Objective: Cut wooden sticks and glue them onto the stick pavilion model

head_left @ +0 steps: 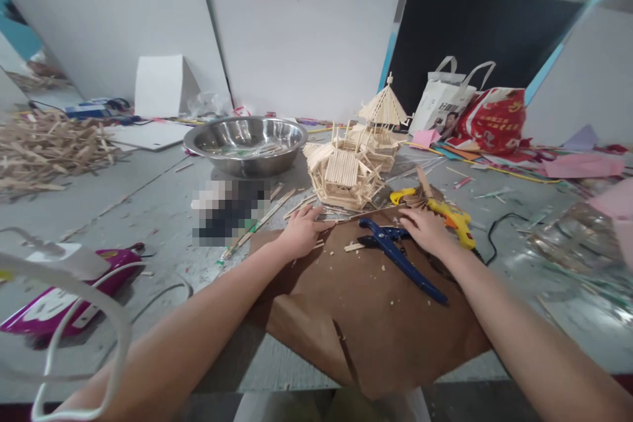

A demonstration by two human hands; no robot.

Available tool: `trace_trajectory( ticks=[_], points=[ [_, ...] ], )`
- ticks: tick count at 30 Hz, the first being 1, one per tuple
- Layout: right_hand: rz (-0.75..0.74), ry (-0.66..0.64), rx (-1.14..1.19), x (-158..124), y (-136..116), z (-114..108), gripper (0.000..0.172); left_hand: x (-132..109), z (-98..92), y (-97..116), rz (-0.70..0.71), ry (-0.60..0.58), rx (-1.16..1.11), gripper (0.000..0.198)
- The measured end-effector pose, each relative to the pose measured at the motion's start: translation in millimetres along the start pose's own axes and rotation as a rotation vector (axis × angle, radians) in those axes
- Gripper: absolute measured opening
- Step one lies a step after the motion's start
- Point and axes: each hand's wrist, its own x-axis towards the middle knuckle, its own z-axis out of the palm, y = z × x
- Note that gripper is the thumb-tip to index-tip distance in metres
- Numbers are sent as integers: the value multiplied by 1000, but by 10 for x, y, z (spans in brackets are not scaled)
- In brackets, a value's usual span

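Observation:
My left hand (pixel 302 232) rests at the back left edge of a brown sheet (pixel 376 316), its fingers spread over thin wooden sticks. On the sheet's back right part lies my right hand (pixel 424 227), fingers apart, beside the blue-handled cutter (pixel 403 267) and a yellow glue gun (pixel 459 221). Neither hand visibly grips anything. Just beyond both hands stands a small pavilion model of wooden sticks (pixel 343 175), with a pointed-roof part (pixel 384 109) behind it. Short stick pieces (pixel 354 247) lie near the cutter's jaws.
Left of the model stands a steel basin (pixel 247 145). A stick pile (pixel 49 145) and a purple power strip (pixel 89 290) with white cables lie at the left. Bags (pixel 494 120), coloured paper (pixel 583 166) and a clear plastic container (pixel 568 237) are at the right.

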Motion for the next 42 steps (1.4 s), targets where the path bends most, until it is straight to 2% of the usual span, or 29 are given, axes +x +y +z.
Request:
trace_trajectory(
  ticks=[3, 8, 11, 14, 16, 21, 31, 37, 42],
  points=[
    [-43, -103, 2, -108, 17, -5, 37, -6, -4, -17, 34, 2, -32, 38],
    [-57, -204, -85, -120, -65, -190, 34, 16, -55, -35, 86, -25, -67, 34],
    [-26, -168, -98, 19, -248, -251, 30, 45, -99, -61, 126, -39, -102, 33],
    [-77, -144, -4, 224, -458, -188, 29, 74, -123, -92, 142, -54, -125, 32],
    [-58, -155, 8, 362, -564, -106, 32, 91, -124, -112, 139, -62, -128, 31],
    [7, -159, -36, 585, -657, 51, 35, 124, -97, -161, 160, -64, -137, 29],
    [-9, -165, -44, 801, -766, 153, 39, 125, -62, -189, 181, -48, -155, 33],
    [-90, -259, -4, 764, -708, 111, 22, 100, -126, -153, 130, -34, -179, 32],
    [-137, -291, -24, 755, -763, 147, 17, 171, -275, -97, 114, 65, -215, 26]
  ],
)
